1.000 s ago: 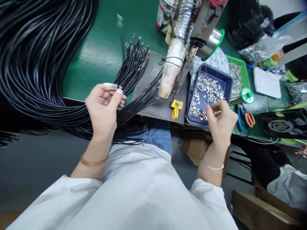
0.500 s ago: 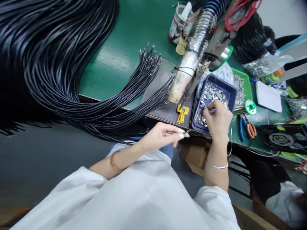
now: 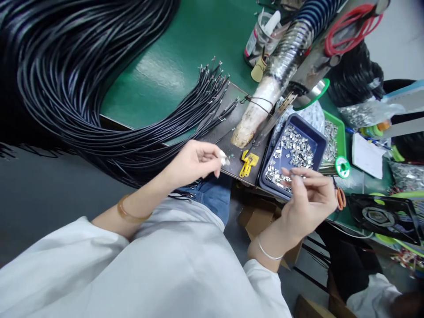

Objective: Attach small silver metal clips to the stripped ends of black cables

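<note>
My left hand is closed in a pinch at the mat's front edge, with white coverings on its fingertips. A thin wire end with a greenish tip pokes out past the fingertips; its length is hidden by the hand. My right hand is raised over the near right corner of a blue tray of small silvery metal pieces. Its thumb and forefinger are closed on something small and shiny, apparently one such piece. Beside my left hand, black cables lie bundled with stripped ends on the mat.
A yellow cutter lies on the dark mat. Above it slants a foil-wrapped hose. Behind the blue tray stand a green tray and a solder spool. Another person's dark-clothed leg is at lower right.
My right hand has lifted out of the blue tray and turned toward me, its fingertips pinched. My left hand has moved left and up, from in front of the bench edge to the mat.
</note>
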A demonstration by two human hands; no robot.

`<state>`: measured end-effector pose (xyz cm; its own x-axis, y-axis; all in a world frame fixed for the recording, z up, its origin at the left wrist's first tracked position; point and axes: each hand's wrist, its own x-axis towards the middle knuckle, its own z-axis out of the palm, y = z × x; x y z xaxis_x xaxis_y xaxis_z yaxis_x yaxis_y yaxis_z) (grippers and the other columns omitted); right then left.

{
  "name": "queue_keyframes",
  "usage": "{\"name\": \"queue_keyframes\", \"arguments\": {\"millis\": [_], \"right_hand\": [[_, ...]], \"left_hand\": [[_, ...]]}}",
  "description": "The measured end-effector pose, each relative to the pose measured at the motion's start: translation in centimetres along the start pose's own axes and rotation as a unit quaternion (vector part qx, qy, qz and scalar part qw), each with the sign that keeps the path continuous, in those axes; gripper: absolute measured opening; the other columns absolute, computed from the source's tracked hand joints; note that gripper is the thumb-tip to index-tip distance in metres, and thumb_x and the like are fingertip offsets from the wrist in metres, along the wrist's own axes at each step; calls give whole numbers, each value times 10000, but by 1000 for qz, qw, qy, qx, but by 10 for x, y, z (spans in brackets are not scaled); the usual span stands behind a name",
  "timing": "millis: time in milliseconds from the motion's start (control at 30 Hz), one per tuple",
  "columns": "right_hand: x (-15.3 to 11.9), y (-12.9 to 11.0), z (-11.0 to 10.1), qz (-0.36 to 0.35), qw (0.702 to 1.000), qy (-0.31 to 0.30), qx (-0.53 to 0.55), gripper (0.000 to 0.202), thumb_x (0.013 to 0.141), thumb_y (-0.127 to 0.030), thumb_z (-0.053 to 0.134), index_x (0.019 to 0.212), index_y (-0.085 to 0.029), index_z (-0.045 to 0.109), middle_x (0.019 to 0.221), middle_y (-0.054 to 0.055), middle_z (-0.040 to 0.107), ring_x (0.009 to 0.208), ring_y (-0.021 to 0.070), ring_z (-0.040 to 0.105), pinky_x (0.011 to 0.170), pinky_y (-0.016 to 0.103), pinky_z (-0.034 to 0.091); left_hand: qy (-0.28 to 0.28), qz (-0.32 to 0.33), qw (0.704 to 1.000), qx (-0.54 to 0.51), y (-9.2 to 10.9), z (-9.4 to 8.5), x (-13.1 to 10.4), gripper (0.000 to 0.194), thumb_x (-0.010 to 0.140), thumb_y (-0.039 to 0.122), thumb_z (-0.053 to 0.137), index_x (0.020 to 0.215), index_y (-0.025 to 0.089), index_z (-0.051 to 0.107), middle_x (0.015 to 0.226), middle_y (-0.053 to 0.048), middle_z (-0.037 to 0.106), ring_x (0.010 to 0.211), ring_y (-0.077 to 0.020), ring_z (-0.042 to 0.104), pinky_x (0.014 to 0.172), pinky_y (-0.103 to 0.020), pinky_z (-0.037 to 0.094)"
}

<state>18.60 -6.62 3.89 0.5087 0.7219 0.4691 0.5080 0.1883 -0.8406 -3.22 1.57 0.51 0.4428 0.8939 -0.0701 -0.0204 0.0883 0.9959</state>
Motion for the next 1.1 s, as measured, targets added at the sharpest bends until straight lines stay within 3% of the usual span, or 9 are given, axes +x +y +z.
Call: {"name": "queue_keyframes", "arguments": {"millis": [100,200,267,467,633,733,833,967,1100], "right_hand": [[-21,-7,15,-22,998,-36,40,141,810,-155,736,758,-202,613,830,-19,714,694,143,741,554,257,603],[-34,-3,30,-90,996,-21,-14,119,805,-119,749,816,-219,686,864,-8,728,802,146,729,671,298,633],[-38,2,36,-91,995,-38,-21,109,833,-123,727,853,-230,711,896,1,729,850,141,719,699,294,631],[-36,11,37,-2,988,-139,64,87,883,-167,686,897,-242,728,954,5,727,901,123,717,687,246,619],[-36,13,34,-3,984,-150,92,116,873,-148,694,905,-253,733,964,-8,727,893,110,719,703,239,630],[-37,11,32,-46,987,-147,36,163,850,-111,707,922,-254,736,971,-9,732,897,112,716,716,247,635],[-38,11,30,-93,986,-137,-35,176,838,-93,708,922,-246,730,992,-1,737,934,132,714,809,311,651],[-38,17,30,-25,986,-153,59,69,867,-158,688,874,-227,699,1012,10,709,926,152,745,817,339,664],[-40,19,34,24,971,-183,150,91,903,-236,653,819,-203,658,1021,21,689,905,163,763,816,355,671]], "left_hand": [[-90,-79,984,-129,2,15,-6,66,753,168,666,803,143,631,534,7,665,372,-37,369,397,-175,274],[-94,-104,976,-163,5,26,-9,90,767,177,671,827,135,619,545,7,672,376,-23,355,395,-159,258],[-98,-110,976,-161,8,30,-9,83,777,184,675,813,131,622,550,9,672,386,-19,358,398,-151,261],[-80,-65,984,-145,7,37,-7,116,773,202,713,729,129,634,545,14,633,488,-54,518,504,-159,411],[-99,-43,987,-118,4,35,-7,144,787,217,708,696,116,660,532,13,585,510,-70,511,515,-178,413],[-95,-18,993,-65,3,34,-9,147,815,207,678,705,110,668,537,25,552,505,-62,466,488,-174,377],[-61,55,996,18,0,36,-11,136,844,183,641,743,106,688,556,37,524,513,-53,409,474,-173,337],[-22,133,989,58,-4,39,-14,111,846,182,660,786,105,714,634,-3,633,538,-62,462,498,-185,366],[-75,66,993,-64,-5,40,-16,148,883,231,652,784,122,669,653,-27,674,565,-81,563,533,-183,438]]}}
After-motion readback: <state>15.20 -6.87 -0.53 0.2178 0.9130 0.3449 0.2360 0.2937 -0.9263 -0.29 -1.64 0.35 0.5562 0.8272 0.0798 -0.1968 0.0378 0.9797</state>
